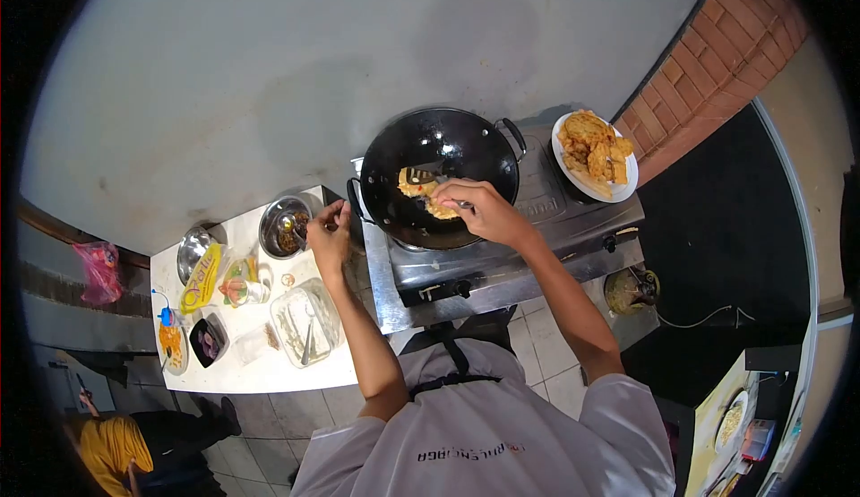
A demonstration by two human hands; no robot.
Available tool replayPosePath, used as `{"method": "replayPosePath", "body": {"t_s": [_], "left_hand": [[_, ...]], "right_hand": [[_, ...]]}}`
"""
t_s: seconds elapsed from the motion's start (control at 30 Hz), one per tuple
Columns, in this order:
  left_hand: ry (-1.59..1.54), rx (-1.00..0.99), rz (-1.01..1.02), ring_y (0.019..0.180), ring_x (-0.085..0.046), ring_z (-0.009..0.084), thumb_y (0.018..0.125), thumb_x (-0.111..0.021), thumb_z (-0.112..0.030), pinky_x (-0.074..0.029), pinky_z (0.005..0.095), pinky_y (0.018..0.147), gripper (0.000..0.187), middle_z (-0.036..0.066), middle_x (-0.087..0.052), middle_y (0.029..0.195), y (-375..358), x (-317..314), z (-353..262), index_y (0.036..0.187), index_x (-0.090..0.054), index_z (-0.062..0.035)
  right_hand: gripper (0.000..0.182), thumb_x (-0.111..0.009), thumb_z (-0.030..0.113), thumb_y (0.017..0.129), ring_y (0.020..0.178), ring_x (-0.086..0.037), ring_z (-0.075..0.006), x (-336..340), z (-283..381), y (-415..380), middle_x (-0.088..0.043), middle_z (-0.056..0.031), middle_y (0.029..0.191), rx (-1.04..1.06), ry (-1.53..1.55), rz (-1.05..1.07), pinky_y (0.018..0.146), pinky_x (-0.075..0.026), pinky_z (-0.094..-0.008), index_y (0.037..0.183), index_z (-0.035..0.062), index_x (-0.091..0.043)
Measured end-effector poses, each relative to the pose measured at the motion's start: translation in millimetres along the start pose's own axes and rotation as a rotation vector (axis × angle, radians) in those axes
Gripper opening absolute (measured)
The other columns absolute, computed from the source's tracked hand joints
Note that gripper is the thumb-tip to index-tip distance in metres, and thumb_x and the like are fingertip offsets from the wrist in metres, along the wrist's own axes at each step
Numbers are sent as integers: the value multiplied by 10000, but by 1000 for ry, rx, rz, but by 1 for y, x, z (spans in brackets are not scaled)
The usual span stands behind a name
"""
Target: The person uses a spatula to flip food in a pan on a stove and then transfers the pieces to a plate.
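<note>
Both bare forearms reach forward from the white-shirted torso. The left hand [329, 233] hangs with fingertips pinched together beside the round black wok [436, 177]. Farther out, the right hand [479, 210] curls around a metal spatula [423, 177] lying on the yellow fried egg [421, 190] inside.

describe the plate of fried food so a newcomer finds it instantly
Start at the steel two-burner gas stove with the round black wok on its left burner. On its far right corner sits a round white plate heaped with golden fried pieces, the only white dish on the stove.
</note>
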State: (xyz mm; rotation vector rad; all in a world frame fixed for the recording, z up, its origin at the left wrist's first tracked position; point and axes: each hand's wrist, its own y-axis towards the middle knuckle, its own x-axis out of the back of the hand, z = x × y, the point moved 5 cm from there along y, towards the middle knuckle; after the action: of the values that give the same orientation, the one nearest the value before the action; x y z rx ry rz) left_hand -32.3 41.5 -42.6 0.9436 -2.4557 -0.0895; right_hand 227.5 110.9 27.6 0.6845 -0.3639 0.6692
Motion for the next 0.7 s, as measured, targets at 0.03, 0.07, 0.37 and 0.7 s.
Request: {"method": "replayPosePath", "body": {"t_s": [0.03,0.07,0.37,0.7], "left_hand": [[2,0,4,582,-468,92,815,-697,-214,-430,256,589,276,28,-536,616,0,0,0,979,-687,9],[14,31,35,646,-506,107,829,-691,-243,-433,262,644,313,54,-595,701,0,1,-3,996,-681,22],[1,43,12,587,-472,88,821,-695,-213,-429,250,596,279,23,-544,619,2,3,2,975,-686,20],[-53,14,19,597,-475,70,822,-691,-182,-420,230,579,262,25,-560,637,0,-1,-5,962,-681,39]], "right_hand": [[105,-557,-46,831,887,-615,-313,-4,-4,-1,-639,-160,958,30,-34,-1,806,-485,-350,928,-76,-584],[105,-557,-46,831,887,-615,-313,-4,-4,-1,-639,-160,958,27,-33,-3,806,-485,-350,928,-76,-584],[87,-555,-21,843,894,-591,-344,11,-17,-2,-637,-156,969,-2,-181,0,789,-473,-375,917,-55,-585],[140,-553,-17,855,987,-594,-340,15,-3,5,-621,-161,1063,-27,-74,-79,858,-469,-358,986,-55,-585]]}}
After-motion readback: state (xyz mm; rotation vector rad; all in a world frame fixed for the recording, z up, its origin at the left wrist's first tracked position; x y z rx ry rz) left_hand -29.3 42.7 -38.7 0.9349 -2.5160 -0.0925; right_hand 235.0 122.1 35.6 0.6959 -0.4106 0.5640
